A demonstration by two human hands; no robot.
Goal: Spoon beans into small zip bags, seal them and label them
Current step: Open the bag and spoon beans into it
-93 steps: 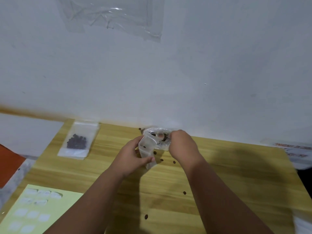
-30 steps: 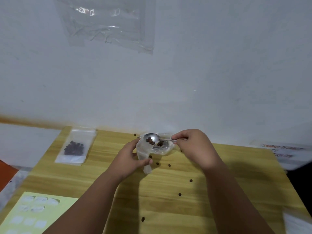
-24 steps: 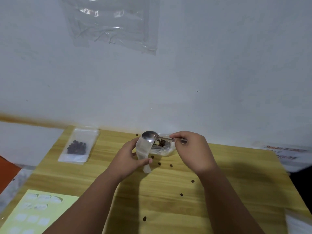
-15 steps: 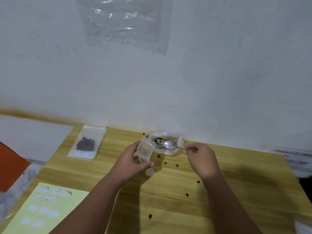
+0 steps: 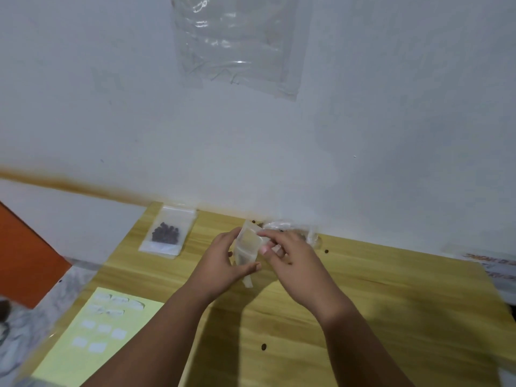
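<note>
right hand point(image 5: 291, 262) has crossed from the bean pouch point(image 5: 310, 233) to the small zip bag point(image 5: 246, 251); its grip pinches the bag's top edge, while the left hand point(image 5: 223, 265) grips its side, above the tabletop point(image 5: 377, 308).

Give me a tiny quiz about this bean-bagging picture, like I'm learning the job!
1. True or false: the filled zip bag lies on the table to the left of the left hand.
2. What does the left hand hold? A) a spoon B) the small zip bag C) the yellow label sheet
3. Fill in the blank: a loose bean lies on the wooden ____.

Key: 1 true; 2 B; 3 table.
</note>
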